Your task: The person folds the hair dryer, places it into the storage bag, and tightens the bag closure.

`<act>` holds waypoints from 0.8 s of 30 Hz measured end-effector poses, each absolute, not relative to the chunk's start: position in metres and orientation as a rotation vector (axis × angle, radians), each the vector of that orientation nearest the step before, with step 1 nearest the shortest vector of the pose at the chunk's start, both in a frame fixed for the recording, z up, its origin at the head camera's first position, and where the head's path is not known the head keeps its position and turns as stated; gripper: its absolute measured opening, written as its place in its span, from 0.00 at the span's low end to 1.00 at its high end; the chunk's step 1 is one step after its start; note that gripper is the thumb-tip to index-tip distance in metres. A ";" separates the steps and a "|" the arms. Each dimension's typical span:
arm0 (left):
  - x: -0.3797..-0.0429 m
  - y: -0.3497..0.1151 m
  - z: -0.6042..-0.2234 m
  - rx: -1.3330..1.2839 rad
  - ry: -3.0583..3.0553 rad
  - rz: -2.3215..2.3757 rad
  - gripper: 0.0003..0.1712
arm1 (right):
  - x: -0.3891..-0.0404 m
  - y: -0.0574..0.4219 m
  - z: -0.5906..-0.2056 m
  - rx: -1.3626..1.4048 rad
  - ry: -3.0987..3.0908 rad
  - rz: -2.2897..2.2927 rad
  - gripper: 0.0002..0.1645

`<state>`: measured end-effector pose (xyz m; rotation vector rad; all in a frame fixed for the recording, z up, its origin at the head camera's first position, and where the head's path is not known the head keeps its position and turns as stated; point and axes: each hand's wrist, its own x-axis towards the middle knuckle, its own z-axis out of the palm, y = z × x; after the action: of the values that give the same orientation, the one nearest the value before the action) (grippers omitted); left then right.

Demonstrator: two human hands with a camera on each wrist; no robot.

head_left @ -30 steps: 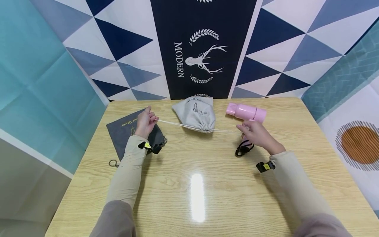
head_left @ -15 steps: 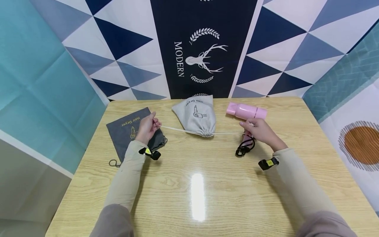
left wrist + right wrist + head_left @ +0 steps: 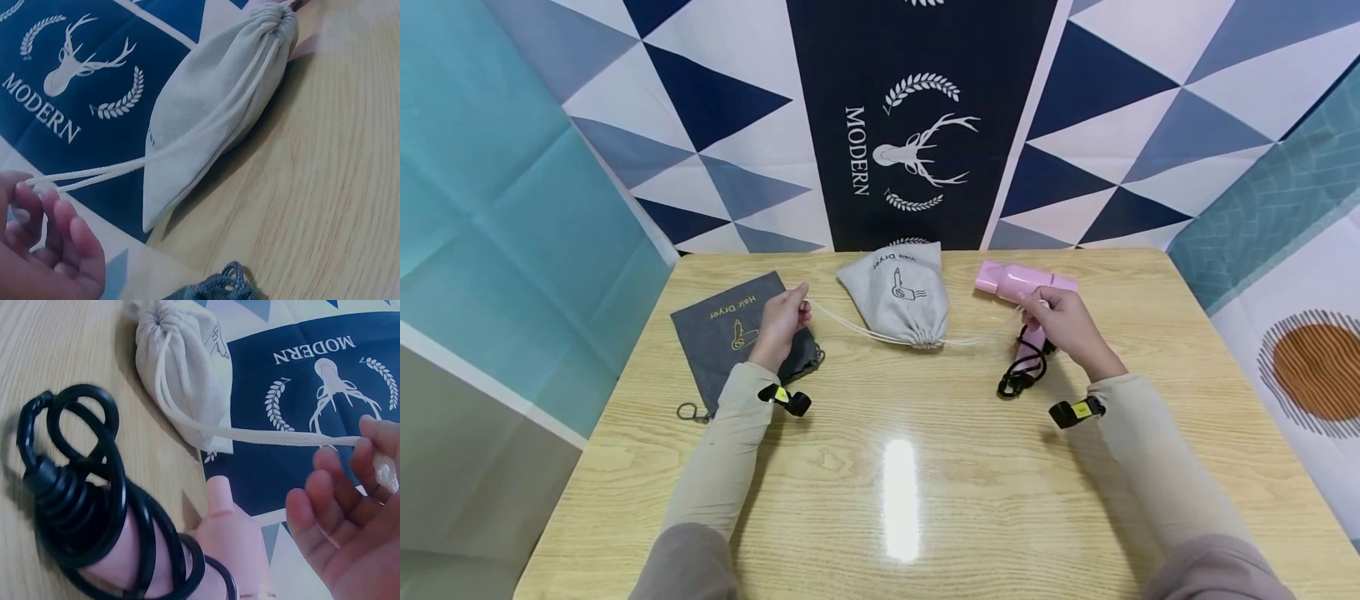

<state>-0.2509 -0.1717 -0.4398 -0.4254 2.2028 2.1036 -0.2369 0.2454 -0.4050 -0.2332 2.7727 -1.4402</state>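
A light grey drawstring bag, printed with a hair dryer drawing, lies at the back middle of the table with its mouth gathered. My left hand pinches the left white cord, held up over the dark grey bag. Between the fingers of my right hand is the right white cord, whose knotted end shows in the right wrist view. Both cords sag slightly between bag and hands. Below my right hand lies a pink hair dryer, its black power cord wound round the handle.
The dark grey drawstring bag lies flat at the left, its cord loop on the wooden table. A patterned cloth backdrop rises right behind the table's back edge.
The gathered mouth of the light grey bag has shifted slightly towards me and is drawn tighter. Both hands have risen a little, and the white cords have gone from taut to slack.
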 end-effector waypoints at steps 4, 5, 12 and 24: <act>-0.247 -0.166 -0.437 -0.307 2.245 2.045 0.23 | -0.238 0.239 -0.404 -0.217 2.730 -1.518 0.27; -0.247 -0.164 -0.436 -0.287 2.255 2.032 0.23 | -0.238 0.238 -0.403 -0.215 2.729 -1.523 0.27; -0.245 -0.157 -0.431 -0.269 2.282 2.002 0.24 | -0.238 0.231 -0.402 -0.212 2.724 -1.522 0.27; -0.243 -0.147 -0.434 -0.171 2.370 1.825 0.26 | -0.242 0.219 -0.407 -0.213 2.755 -1.441 0.22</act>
<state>-0.2431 -0.1470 -0.4336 -0.1705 2.3704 1.8255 -0.2416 0.2187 -0.4073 -0.2126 2.7553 -1.4407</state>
